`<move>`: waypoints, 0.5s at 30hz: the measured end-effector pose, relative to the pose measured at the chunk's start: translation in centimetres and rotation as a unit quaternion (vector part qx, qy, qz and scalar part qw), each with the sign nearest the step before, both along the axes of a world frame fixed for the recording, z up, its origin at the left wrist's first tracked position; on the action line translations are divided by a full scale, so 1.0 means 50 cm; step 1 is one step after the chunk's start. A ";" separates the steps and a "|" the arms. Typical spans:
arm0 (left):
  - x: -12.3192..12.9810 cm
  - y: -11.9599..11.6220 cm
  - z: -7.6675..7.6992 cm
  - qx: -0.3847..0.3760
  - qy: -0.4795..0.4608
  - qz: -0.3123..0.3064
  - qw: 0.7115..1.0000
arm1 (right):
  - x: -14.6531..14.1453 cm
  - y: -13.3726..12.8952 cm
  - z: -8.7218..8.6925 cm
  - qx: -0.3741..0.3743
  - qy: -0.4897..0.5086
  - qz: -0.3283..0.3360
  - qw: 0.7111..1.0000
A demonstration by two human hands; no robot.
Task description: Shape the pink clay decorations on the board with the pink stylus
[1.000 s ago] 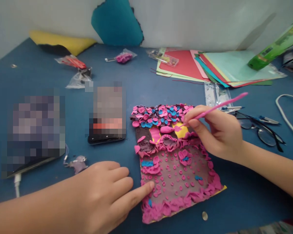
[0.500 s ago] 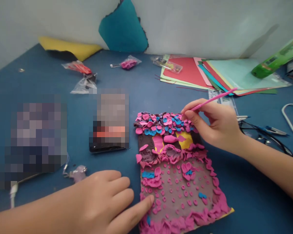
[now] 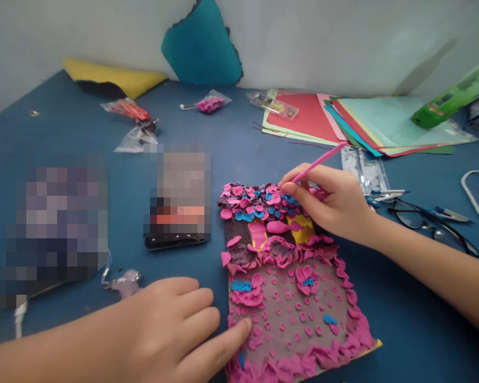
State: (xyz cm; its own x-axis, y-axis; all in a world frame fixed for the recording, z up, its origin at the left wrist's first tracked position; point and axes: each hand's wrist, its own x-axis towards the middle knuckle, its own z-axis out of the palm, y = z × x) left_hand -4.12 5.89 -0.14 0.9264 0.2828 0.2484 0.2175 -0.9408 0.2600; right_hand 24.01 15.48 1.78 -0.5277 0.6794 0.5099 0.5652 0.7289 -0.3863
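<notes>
A clay-covered panel [image 3: 281, 298] lies on the blue table, decorated with pink, blue, purple and yellow clay pieces. My right hand [image 3: 329, 199] pinches a thin pink clay modelling tool [image 3: 323, 158] over the panel's upper part, among small pink and blue clay petals [image 3: 243, 203]. The tool's lower tip is partly hidden by my fingers. At the panel's lower left, my left hand [image 3: 175, 330] holds nothing; its index finger stretches out and rests on the clay edge, the other fingers loosely bent.
Left of the panel are a blurred-out phone [image 3: 178, 242], another blurred item [image 3: 64, 213] and a charm [image 3: 127, 283]. Behind lie small bags [image 3: 139, 135], coloured paper sheets [image 3: 307, 117] and a green tube [image 3: 451, 96]. Eyeglasses [image 3: 435, 221] sit by my right forearm.
My right hand has shifted left along the panel's top with the pink tool, uncovering more of the eyeglasses and the clear packet behind it. My left hand has stayed in place.
</notes>
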 end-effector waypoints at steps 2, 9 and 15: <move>0.002 0.004 0.008 -0.007 0.008 -0.005 1.000 | -0.020 0.009 0.013 0.003 0.004 0.018 1.000; 0.009 0.010 0.027 0.005 0.039 -0.021 0.999 | -0.099 0.033 0.035 -0.062 0.029 0.095 0.993; 0.008 0.007 0.023 0.008 0.023 -0.012 1.000 | -0.122 0.039 -0.001 -0.063 0.034 0.118 0.990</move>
